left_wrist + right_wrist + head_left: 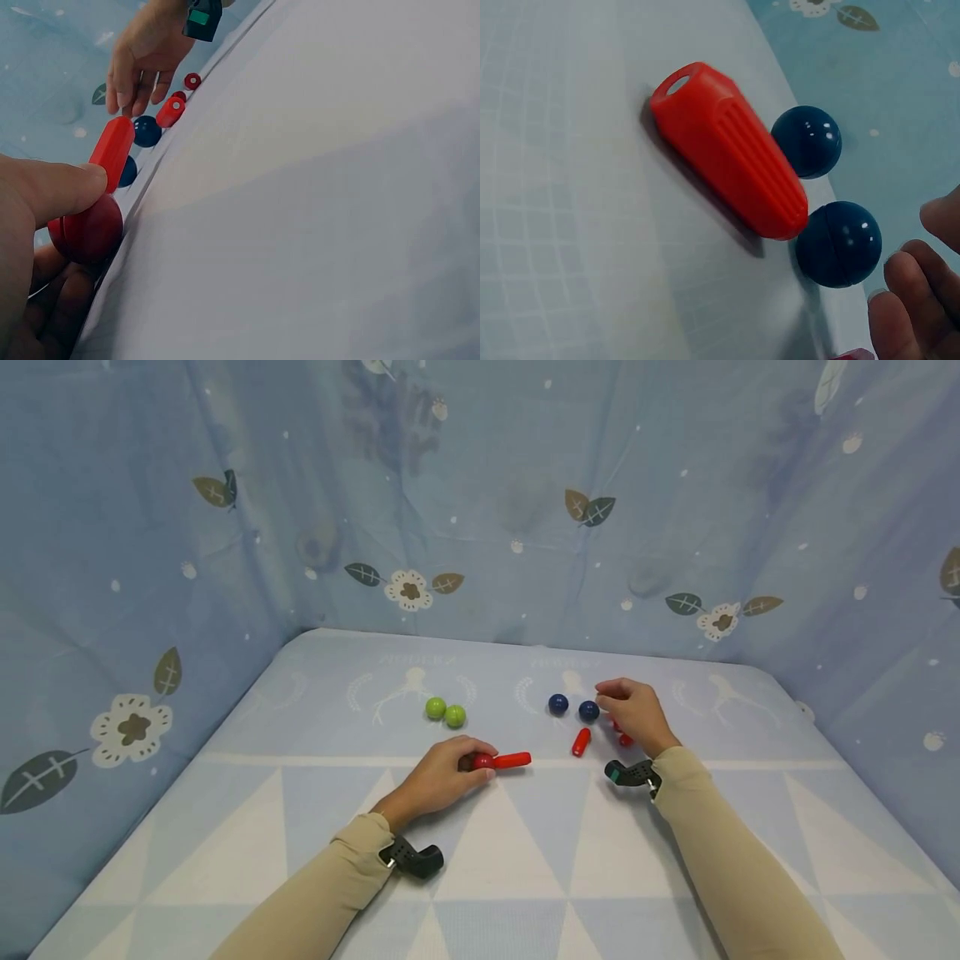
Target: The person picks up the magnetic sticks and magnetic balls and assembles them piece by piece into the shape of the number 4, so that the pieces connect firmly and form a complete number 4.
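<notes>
My left hand [442,774] holds a glossy red ball [483,762] low over the table, thumb in front and fingers behind. A red ribbed handle [512,760] sticks out rightward from the ball; the left wrist view shows the thumb on it, and whether the two are joined I cannot tell. My right hand [633,710] hovers with loosely bent fingers beside a dark blue ball [838,244], a small gap between them. A second blue ball [806,141] lies near it. Another red handle [731,154], with a hole at one end, rests in front of them.
Two green balls [454,716] sit together at the back, left of the middle. Small red pieces [626,740] lie partly hidden under my right hand. A patterned cloth covers the table [525,852]; blue curtains [480,510] hang behind and at the sides.
</notes>
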The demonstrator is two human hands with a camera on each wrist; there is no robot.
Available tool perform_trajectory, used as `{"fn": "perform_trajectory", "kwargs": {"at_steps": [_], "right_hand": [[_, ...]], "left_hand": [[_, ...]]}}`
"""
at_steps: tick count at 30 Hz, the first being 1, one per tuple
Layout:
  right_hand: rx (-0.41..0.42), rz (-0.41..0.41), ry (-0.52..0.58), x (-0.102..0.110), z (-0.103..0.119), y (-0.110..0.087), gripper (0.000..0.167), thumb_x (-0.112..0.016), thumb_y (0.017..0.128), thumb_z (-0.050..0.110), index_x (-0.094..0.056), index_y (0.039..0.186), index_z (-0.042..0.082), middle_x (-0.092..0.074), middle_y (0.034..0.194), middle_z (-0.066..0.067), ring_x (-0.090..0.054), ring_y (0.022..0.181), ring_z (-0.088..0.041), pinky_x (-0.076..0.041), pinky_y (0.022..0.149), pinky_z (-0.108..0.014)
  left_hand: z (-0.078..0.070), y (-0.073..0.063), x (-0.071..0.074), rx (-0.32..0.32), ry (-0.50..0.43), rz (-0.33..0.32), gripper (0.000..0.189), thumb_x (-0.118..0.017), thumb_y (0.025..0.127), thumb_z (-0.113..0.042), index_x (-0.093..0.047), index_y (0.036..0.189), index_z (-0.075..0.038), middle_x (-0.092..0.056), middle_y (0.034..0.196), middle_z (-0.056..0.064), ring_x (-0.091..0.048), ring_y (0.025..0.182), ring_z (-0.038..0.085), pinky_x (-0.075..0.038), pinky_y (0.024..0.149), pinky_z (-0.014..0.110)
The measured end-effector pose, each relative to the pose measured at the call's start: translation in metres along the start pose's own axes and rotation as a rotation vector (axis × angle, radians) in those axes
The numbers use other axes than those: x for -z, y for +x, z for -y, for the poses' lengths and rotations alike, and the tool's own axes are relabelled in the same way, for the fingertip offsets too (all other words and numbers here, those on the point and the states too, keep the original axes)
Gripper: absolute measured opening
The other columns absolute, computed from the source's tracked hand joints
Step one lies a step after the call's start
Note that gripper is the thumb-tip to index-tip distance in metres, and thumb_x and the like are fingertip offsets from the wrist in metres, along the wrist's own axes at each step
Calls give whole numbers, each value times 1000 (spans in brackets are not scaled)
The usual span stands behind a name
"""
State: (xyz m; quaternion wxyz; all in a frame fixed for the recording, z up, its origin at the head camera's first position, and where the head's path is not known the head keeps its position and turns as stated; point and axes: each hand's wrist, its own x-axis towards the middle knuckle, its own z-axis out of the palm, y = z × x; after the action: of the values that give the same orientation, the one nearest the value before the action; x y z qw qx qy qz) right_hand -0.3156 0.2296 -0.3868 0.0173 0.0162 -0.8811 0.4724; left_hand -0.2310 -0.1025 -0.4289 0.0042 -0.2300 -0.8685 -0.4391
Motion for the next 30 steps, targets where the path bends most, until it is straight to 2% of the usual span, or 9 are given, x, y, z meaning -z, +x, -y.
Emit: {"fn": "perform_trajectory", "kwargs": {"at_steps": [6, 14, 21, 26, 30], "right_hand": [[-2, 19, -55, -1, -1, -2, 36, -61, 98, 20, -62, 130, 3, -63, 120, -16, -59, 94, -32, -52, 70, -33], [29, 43, -150, -7, 0, -1, 35, -63, 97, 19, -64, 128, 4, -64, 123, -16, -61, 103, -30, -53, 81, -37], [-17, 69, -205, -10, 5, -3, 35, -63, 96, 20, -64, 129, 8, -63, 124, -15, -58, 99, -30, -50, 71, -34], [-2, 70, -235, -10, 5, -4, 34, -64, 96, 17, -66, 129, 8, -62, 124, -19, -58, 86, -28, -49, 60, -32], [14, 64, -254, -12, 4, -3, 33, -63, 96, 15, -68, 127, 8, -60, 125, -19, -58, 94, -30, -51, 73, -37]], "left_hand": [[-1, 0, 0, 1, -6, -1, 26, -74, 91, -15, -71, 117, -18, -64, 108, -6, -56, 92, 13, -49, 82, 31], [0, -1, 0, -21, -20, -6, 25, -75, 91, -14, -72, 116, -17, -64, 106, -7, -56, 91, 13, -48, 82, 30], [0, -1, 0, -32, -34, -8, 26, -75, 91, -13, -71, 116, -16, -64, 105, -7, -56, 91, 12, -48, 82, 30], [-2, -1, 1, -22, -34, -3, 26, -74, 91, -14, -71, 117, -16, -65, 107, -6, -57, 92, 12, -48, 83, 31], [-3, -1, 2, -26, -33, -1, 26, -74, 91, -14, -71, 116, -16, -65, 107, -6, -57, 93, 12, -48, 84, 32]]}}
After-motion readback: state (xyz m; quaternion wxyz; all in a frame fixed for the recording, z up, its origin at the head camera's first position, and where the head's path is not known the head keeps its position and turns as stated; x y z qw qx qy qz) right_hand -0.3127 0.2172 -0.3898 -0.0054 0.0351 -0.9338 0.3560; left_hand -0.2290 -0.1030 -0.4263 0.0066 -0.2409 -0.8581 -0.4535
